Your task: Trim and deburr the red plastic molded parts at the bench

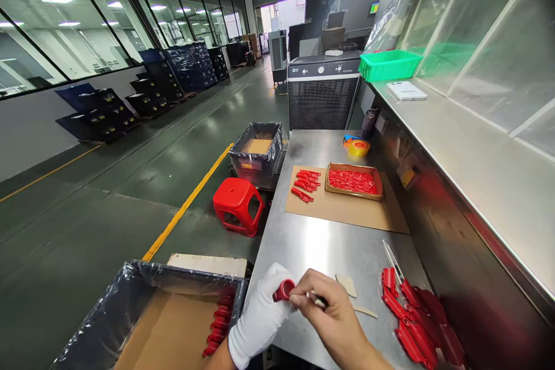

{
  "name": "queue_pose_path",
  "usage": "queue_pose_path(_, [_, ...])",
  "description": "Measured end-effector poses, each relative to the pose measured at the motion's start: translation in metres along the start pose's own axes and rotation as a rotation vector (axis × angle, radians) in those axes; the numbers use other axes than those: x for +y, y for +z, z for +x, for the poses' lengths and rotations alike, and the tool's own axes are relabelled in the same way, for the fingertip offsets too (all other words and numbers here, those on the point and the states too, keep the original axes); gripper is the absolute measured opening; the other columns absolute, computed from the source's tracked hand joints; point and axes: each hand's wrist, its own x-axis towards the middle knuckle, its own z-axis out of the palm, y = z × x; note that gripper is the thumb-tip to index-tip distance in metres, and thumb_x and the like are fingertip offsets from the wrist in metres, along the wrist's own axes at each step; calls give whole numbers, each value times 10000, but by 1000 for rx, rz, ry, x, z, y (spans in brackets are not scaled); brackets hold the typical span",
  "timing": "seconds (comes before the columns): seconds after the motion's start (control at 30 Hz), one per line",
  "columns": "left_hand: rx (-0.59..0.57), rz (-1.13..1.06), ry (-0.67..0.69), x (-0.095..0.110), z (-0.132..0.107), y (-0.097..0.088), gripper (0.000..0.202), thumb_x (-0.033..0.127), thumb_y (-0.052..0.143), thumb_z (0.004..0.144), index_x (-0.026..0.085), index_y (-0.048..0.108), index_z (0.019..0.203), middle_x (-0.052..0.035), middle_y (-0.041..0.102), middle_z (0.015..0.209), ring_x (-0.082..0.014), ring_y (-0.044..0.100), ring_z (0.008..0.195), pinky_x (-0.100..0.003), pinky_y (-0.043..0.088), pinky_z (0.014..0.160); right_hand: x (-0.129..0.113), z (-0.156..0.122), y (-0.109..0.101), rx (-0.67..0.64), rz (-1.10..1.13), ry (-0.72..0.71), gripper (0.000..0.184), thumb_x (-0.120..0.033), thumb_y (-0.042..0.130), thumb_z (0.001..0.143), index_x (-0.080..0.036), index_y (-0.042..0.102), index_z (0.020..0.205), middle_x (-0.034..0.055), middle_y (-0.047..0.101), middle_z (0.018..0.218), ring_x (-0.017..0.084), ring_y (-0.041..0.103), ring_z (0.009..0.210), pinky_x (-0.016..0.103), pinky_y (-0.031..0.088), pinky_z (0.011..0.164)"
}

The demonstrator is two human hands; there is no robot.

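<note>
My left hand [262, 315], in a white glove, is closed round a small red plastic part [284, 290] at the near edge of the steel table [321, 243]. My bare right hand [333, 315] pinches a thin metal tool [315, 299] whose tip meets the red part. A pile of red plastic parts [414, 318] lies just right of my hands, with a slim metal tool [392, 260] beside it. Two small tan card scraps [347, 284] lie on the table between them.
Farther along the table a cardboard sheet [347, 211] carries loose red parts [307, 182] and a shallow tray of red pieces [353, 181]; tape rolls [358, 147] lie beyond. A plastic-lined bin [151, 318] with red parts stands at my left. A red stool [237, 204] and a second bin [256, 150] are on the floor.
</note>
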Motion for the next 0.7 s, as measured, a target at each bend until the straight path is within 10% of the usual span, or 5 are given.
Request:
queue_pose_path(0.2, [91,-576,-283,-18,4,-11,505,534,644,852,157,584,1183,-5,507,814,-137,515,731,-262,440,634,68,8,-49,-22,-546,405,418,-471,323,1007,-187,576,834,39,625,814,192,617,819,294,471,767])
queue_pose_path(0.4, [231,-1125,-520,-23,8,-10,393,339,720,841,112,605,1141,-25,608,827,-137,612,729,-292,536,702,158,-17,-68,-64,-912,743,245,-261,493,895,-79,642,967,228,613,1028,348,671,860,444,468,755])
queue_pose_path(0.7, [177,-1156,-534,-38,14,0,425,404,790,759,125,590,1009,15,581,727,-92,542,573,-216,441,542,184,-33,-55,14,-848,621,94,-217,437,892,-199,529,899,116,681,842,298,685,759,378,478,670])
